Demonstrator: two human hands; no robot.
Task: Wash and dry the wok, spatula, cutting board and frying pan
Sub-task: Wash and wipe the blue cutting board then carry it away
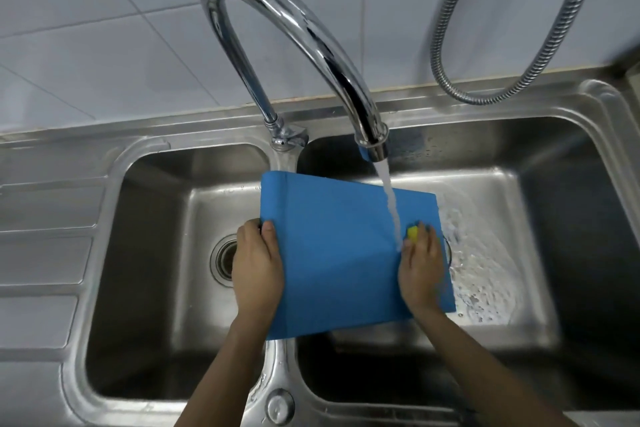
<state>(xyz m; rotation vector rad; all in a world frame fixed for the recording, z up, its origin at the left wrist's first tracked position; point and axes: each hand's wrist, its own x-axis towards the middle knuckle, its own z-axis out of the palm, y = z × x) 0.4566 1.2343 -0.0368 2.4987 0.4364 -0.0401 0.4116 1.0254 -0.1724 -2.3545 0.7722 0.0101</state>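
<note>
I am looking down on a steel double sink (571, 107), and the blue cutting board (339, 253) is lying across the divider between the two basins, most of it hanging over the right basin. The left hand (256, 267) is gripping the board's left edge, thumb curled on top and fingers tucked underneath. The right hand (420, 270) is holding a yellow sponge (412, 233) with curled fingers and pressing it onto the board near its right edge. Water is running from the chrome faucet (304, 38) and striking the board just beside the sponge, then spilling off into the right basin, where it is splashing. The drain (223, 258) of the left basin is showing just beside the left hand. A metal hose (540, 55) is hanging against the tiled wall (104, 28).
</note>
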